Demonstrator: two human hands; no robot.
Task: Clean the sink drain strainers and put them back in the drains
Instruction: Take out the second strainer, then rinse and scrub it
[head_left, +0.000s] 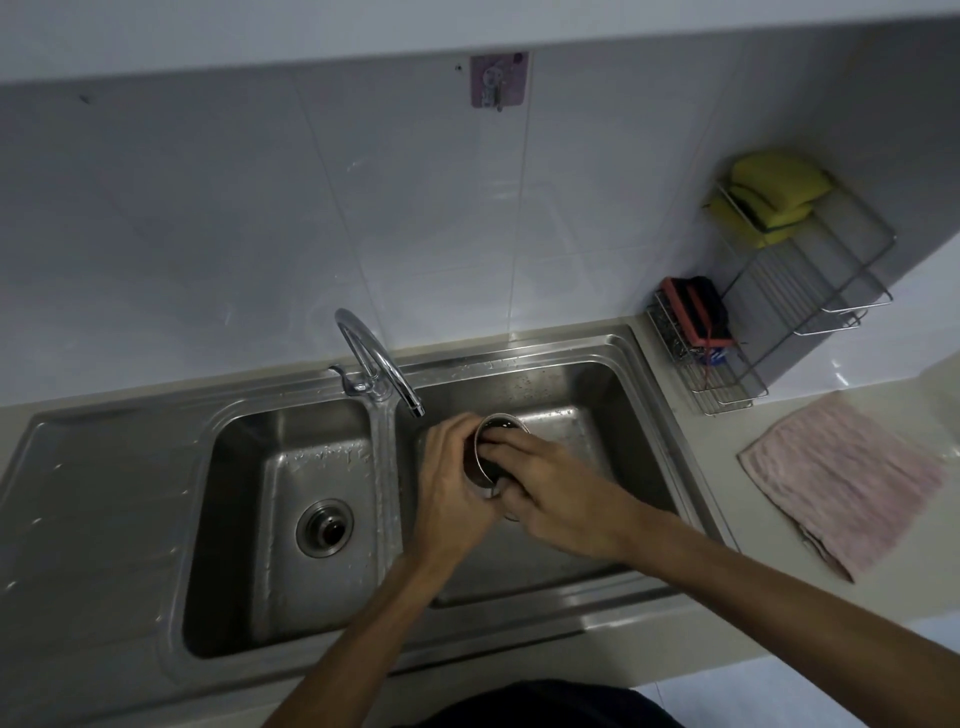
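The left hand was wrapped round the side of the steel strainer basket. The right hand had its fingers hooked inside the mouth, gripping the wall. I held the basket tilted over the right basin, just beside the faucet spout. I judged it light, stiff and probably slippery, so the rim seemed the safest hold. The second strainer sat in the drain of the left basin.

Place: home kitchen | I face a double-bowl steel sink with swan-neck tap | white wall tiles | sponges in wire rack (yellow, upper tier) | pink cloth on my counter
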